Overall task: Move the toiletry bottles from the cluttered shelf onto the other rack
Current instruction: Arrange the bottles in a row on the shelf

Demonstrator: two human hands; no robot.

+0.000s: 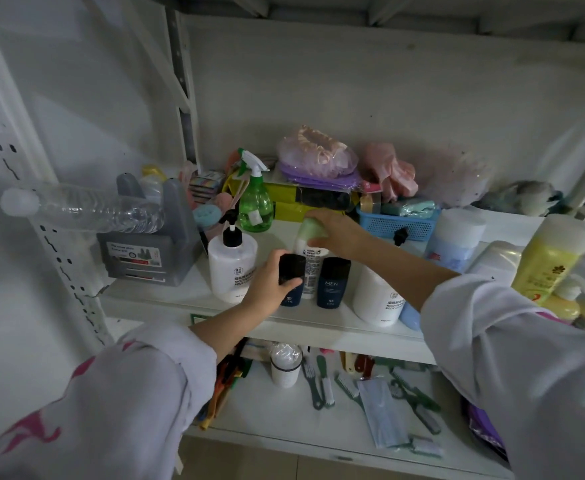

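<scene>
Dim cluttered shelf (166,299), left hand (270,285) gripping dark bottle (291,271), right hand (336,233) seemingly clasping half-hidden green-capped tube (310,237)

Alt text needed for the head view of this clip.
Both hands grip bottles on a cluttered white shelf: the left hand holds a dark blue bottle, the right hand a white tube with a green cap. A green spray bottle stands behind.
</scene>
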